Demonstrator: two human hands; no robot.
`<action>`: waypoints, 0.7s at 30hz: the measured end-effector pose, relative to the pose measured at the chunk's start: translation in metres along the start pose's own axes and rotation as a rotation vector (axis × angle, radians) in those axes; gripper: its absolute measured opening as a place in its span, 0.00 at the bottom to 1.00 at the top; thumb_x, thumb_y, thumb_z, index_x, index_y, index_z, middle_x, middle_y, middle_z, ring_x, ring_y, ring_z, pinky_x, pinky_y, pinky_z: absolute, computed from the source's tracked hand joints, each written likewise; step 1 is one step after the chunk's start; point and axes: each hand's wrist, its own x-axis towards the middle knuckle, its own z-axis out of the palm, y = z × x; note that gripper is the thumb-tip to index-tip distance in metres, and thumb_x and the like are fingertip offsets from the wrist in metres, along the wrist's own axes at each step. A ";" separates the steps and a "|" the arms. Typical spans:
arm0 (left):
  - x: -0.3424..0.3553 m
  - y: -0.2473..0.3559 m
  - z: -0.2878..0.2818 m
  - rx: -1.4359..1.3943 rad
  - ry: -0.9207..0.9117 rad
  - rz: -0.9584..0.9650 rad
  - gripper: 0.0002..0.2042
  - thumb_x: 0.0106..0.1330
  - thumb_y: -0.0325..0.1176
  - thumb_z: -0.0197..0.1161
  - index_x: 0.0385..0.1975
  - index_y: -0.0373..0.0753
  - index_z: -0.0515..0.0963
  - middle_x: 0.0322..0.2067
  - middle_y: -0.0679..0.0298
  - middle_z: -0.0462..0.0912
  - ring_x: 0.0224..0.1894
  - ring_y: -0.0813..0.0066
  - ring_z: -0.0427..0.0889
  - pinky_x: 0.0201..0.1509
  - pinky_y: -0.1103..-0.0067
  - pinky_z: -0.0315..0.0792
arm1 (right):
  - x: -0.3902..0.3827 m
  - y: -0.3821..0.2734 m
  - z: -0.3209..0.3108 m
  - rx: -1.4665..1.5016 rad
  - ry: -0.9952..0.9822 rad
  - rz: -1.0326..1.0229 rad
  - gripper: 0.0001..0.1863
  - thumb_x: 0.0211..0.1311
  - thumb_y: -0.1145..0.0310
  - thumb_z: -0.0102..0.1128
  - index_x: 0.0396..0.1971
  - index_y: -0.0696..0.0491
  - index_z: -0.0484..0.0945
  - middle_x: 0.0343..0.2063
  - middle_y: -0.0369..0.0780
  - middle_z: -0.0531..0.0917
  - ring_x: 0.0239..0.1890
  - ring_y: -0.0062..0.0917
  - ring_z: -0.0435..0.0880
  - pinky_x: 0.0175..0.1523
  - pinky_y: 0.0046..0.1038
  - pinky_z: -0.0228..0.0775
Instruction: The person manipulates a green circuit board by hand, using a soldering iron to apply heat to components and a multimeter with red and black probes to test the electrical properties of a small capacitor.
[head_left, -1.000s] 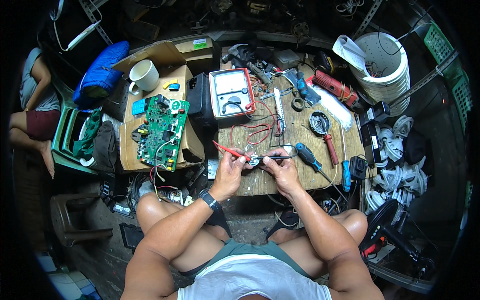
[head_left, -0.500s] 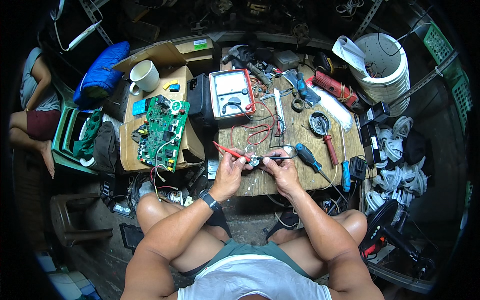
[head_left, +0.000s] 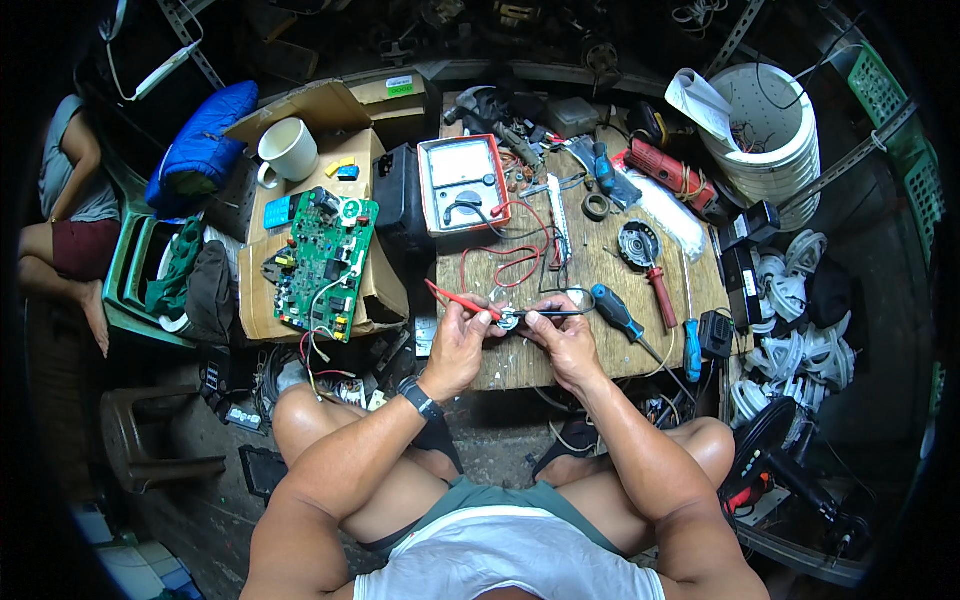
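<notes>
My left hand [head_left: 461, 345] is closed round a red test probe [head_left: 455, 298], its tip angled toward a small round metallic part [head_left: 508, 319] between my hands. From the other side my right hand [head_left: 563, 343] pinches a black test probe [head_left: 562, 313] pointing at the same part. Fingers cover some of that part, so I cannot tell which hand supports it or whether the tips touch it. Red and black leads [head_left: 505, 262] run over the wooden table to an analog multimeter [head_left: 463, 186] in a red-edged box.
A blue-handled screwdriver [head_left: 618, 314] lies right of my hands, near a round motor part [head_left: 638, 245] and a red-handled tool [head_left: 662, 300]. Left, a green circuit board [head_left: 325, 268] and a white mug [head_left: 289, 150] rest on cardboard. A red power tool [head_left: 672, 178] and white bucket [head_left: 800, 190] stand farther right.
</notes>
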 end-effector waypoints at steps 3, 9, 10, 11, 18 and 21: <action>-0.001 0.000 -0.001 0.005 -0.003 -0.024 0.10 0.77 0.32 0.52 0.51 0.35 0.65 0.50 0.54 0.79 0.49 0.72 0.81 0.52 0.76 0.79 | 0.000 -0.001 0.001 0.004 -0.002 -0.006 0.08 0.66 0.76 0.63 0.42 0.54 0.74 0.40 0.37 0.81 0.43 0.21 0.82 0.52 0.27 0.80; 0.000 0.001 0.001 -0.017 0.000 0.005 0.10 0.77 0.32 0.52 0.51 0.35 0.65 0.50 0.52 0.79 0.48 0.72 0.81 0.52 0.77 0.79 | -0.001 -0.002 0.002 0.002 0.005 0.000 0.08 0.66 0.76 0.63 0.41 0.54 0.74 0.39 0.37 0.81 0.43 0.20 0.82 0.52 0.27 0.80; 0.000 0.001 0.001 -0.014 -0.001 0.002 0.10 0.77 0.32 0.52 0.51 0.35 0.65 0.50 0.52 0.79 0.48 0.72 0.81 0.51 0.77 0.79 | -0.001 -0.002 0.002 0.001 0.005 -0.001 0.08 0.66 0.76 0.63 0.41 0.54 0.74 0.39 0.37 0.81 0.42 0.20 0.82 0.52 0.27 0.80; 0.000 0.001 0.001 -0.011 -0.001 -0.002 0.10 0.77 0.32 0.52 0.51 0.35 0.65 0.50 0.52 0.79 0.48 0.72 0.81 0.51 0.77 0.79 | -0.001 -0.002 0.002 0.001 0.004 -0.001 0.08 0.66 0.76 0.63 0.41 0.54 0.74 0.39 0.37 0.81 0.42 0.20 0.82 0.52 0.27 0.80; 0.000 -0.001 -0.001 0.006 0.007 -0.029 0.10 0.77 0.31 0.52 0.51 0.35 0.65 0.49 0.54 0.79 0.48 0.72 0.81 0.51 0.77 0.80 | -0.002 -0.004 0.002 -0.018 0.006 -0.001 0.07 0.66 0.76 0.63 0.41 0.54 0.75 0.39 0.37 0.81 0.42 0.20 0.82 0.52 0.26 0.80; 0.000 0.000 -0.001 0.009 0.005 -0.030 0.10 0.77 0.31 0.53 0.51 0.35 0.65 0.48 0.54 0.79 0.48 0.72 0.81 0.51 0.77 0.80 | -0.001 -0.004 0.002 -0.016 0.008 0.001 0.08 0.66 0.76 0.64 0.41 0.54 0.75 0.39 0.37 0.81 0.42 0.20 0.82 0.52 0.26 0.80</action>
